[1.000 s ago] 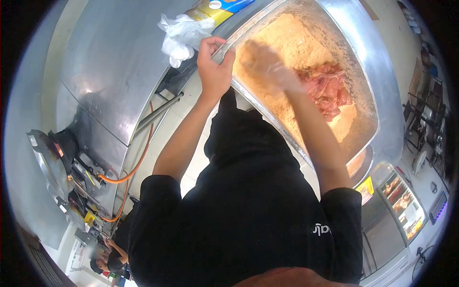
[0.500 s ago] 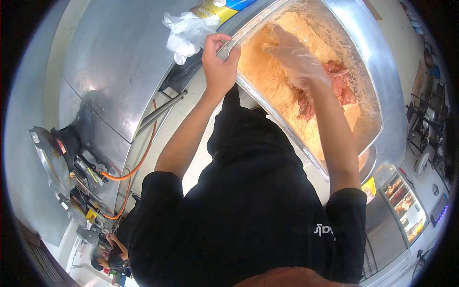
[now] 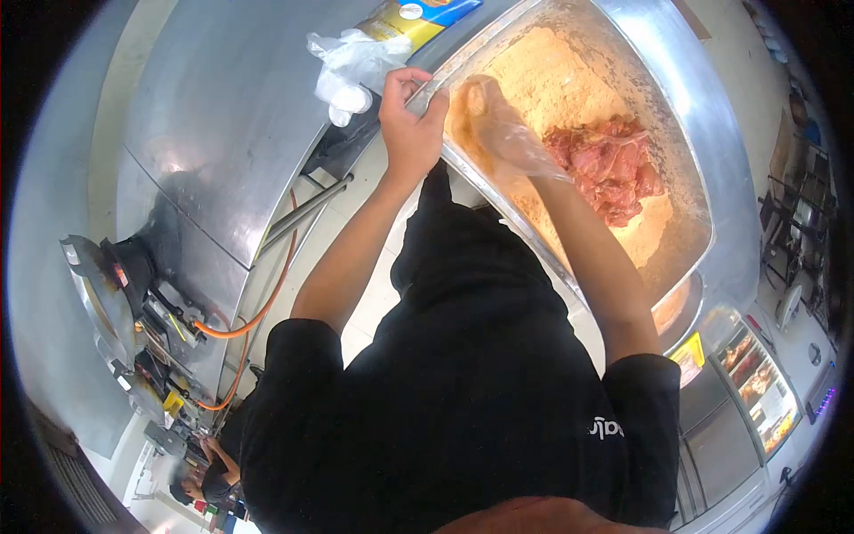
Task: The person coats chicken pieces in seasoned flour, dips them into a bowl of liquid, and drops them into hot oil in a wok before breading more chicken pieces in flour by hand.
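A large metal tray (image 3: 698, 169) holds orange-tinted powder (image 3: 569, 80), with a heap of raw red meat (image 3: 614, 169) lying on it right of centre. My left hand (image 3: 412, 120) is bare and closed round the tray's left corner. Inside the tray, my right hand (image 3: 494, 120) wears a clear plastic glove and is down in the powder near the left wall, left of the meat. Its fingers look curled, and powder partly hides them, so what they hold cannot be made out.
Crumpled clear plastic (image 3: 347, 71) and a blue and yellow packet (image 3: 418, 20) lie beyond the tray's left corner. A steel counter (image 3: 205, 116) and burners (image 3: 111, 303) with an orange hose (image 3: 258, 316) stand left. A person (image 3: 213, 476) is at lower left.
My right hand has moved from over the meat back toward the tray's left side, uncovering the meat. My left hand keeps its hold on the corner.
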`<state>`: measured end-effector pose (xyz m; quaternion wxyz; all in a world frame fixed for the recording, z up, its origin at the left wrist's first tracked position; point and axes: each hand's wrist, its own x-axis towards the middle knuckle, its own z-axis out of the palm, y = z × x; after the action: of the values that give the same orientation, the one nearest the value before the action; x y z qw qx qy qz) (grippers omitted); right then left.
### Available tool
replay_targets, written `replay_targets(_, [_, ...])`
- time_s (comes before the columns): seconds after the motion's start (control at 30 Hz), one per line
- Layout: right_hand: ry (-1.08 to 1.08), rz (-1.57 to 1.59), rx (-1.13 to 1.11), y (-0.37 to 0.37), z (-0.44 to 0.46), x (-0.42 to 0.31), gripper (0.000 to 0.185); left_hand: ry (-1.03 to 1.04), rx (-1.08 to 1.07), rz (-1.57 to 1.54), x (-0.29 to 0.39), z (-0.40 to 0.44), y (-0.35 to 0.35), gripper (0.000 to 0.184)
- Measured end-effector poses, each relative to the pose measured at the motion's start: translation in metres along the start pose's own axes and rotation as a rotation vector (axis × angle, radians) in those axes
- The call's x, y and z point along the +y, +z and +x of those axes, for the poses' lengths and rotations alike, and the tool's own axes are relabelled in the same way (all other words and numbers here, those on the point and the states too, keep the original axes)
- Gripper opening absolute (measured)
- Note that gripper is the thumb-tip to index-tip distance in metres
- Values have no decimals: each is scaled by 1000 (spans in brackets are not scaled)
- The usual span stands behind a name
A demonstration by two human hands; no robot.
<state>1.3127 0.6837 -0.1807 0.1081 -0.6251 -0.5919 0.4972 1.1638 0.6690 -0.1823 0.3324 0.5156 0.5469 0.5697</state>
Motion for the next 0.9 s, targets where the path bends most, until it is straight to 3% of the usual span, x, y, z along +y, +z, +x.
replay_targets(0.1, [91, -200, -48, -24, -9, -7, 57, -54, -6, -15, 4, -1, -1, 24])
replay_targets(0.2, [-82, -231, 28, -40, -7, 8, 61, -85, -28, -25, 2, 2, -4, 25])
replay_targets(0.27, [68, -166, 70, -49, -2, 1, 55, -125, -62, -49, -1, 0, -6, 27])
replay_targets(0.33, [54, -169, 120, -56, 2, -2, 51, -143, -66, -26, -2, 2, -5, 26])
replay_targets(0.47, [-258, -289, 199, -58, -14, 3, 45, -164, -57, -58, 0, 0, -4, 26])
replay_targets(0.6, [-440, -340, 14, -58, -24, 10, 49, -119, -50, -36, -7, -3, -5, 26])
replay_targets(0.7, [-656, -514, -292, -16, -18, 15, 38, -88, -44, -18, -7, 0, -3, 27])
replay_targets(0.77, [-795, -1080, -159, 16, 4, 68, 30, -111, -45, -7, -1, -1, -4, 27])
replay_targets(0.83, [-737, -1202, -181, 17, 0, 68, 25, -133, -52, -16, -3, -2, -4, 27])
replay_targets(0.9, [-514, -875, -357, -8, -26, 22, 22, -127, -50, -26, -4, -1, -5, 27])
